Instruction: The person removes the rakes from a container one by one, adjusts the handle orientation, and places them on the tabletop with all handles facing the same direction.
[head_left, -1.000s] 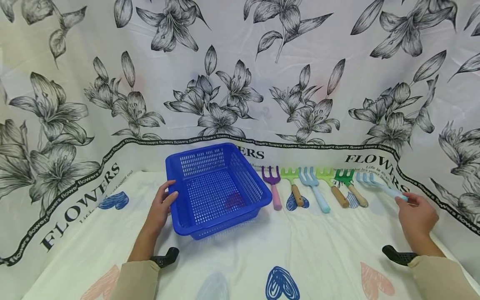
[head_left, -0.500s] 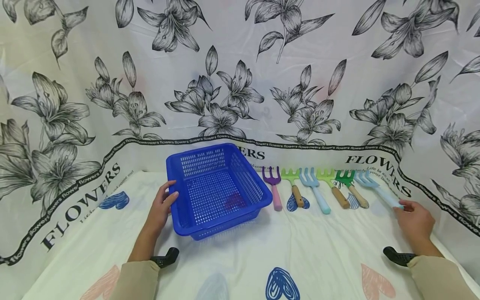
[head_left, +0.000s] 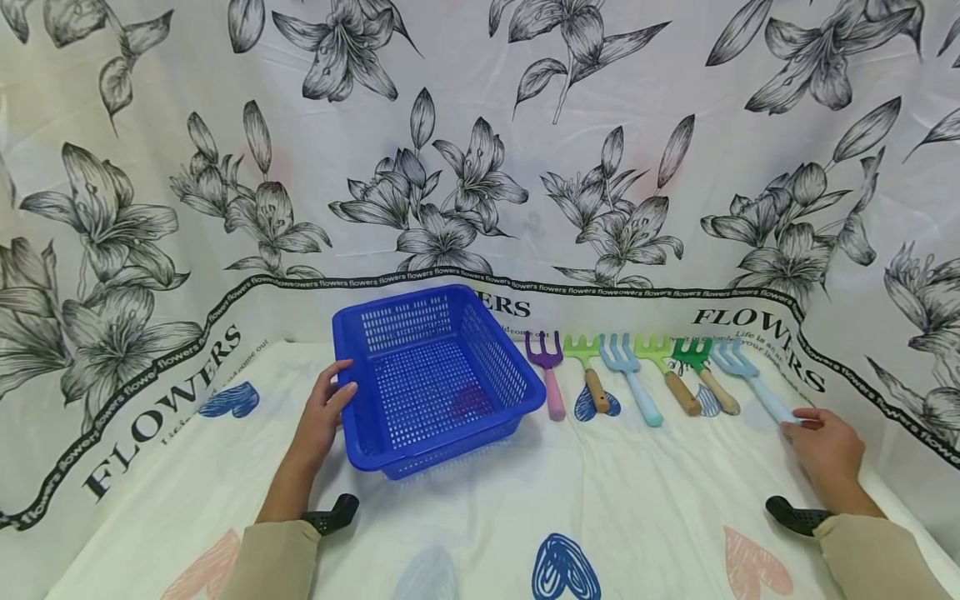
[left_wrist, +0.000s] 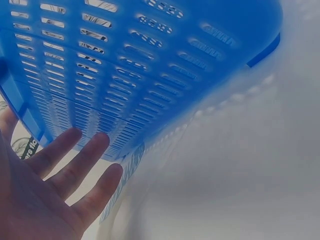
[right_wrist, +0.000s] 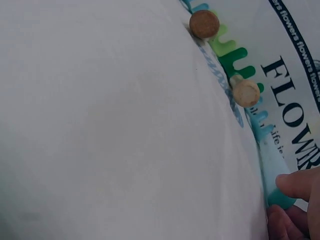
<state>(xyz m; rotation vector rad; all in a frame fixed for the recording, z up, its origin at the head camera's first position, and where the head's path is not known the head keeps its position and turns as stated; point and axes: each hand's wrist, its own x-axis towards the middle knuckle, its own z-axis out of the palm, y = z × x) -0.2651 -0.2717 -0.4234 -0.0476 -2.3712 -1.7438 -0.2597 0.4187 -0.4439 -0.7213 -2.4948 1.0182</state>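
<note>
A blue plastic basket [head_left: 442,450] with slotted walls sits left of centre, seeming slightly tilted. My left hand [head_left: 327,402] holds its left rim; in the left wrist view several fingers [left_wrist: 82,165] spread loosely beside the slotted wall. At the far right, my right hand [head_left: 828,450] pinches the handle end of a light-blue hand fork [head_left: 765,398], its tines pointing to the back. The right wrist view shows the thumb [right_wrist: 300,184] on the teal handle end [right_wrist: 281,199]. This fork lies at the right end of a row, beside a green hand fork with a wooden handle [head_left: 716,392].
Between basket and right hand lie more hand forks: a purple one with a pink handle [head_left: 553,392], a lime one [head_left: 595,387], another light-blue one [head_left: 636,383] and a second lime one [head_left: 678,390]. A flower-printed cloth [head_left: 480,192] hangs behind the white tabletop cloth [head_left: 480,533].
The light-blue hand fork at the right has swung handle-first toward the front and come down in line with the row, my right hand moving slightly left. Left hand and basket stay put.
</note>
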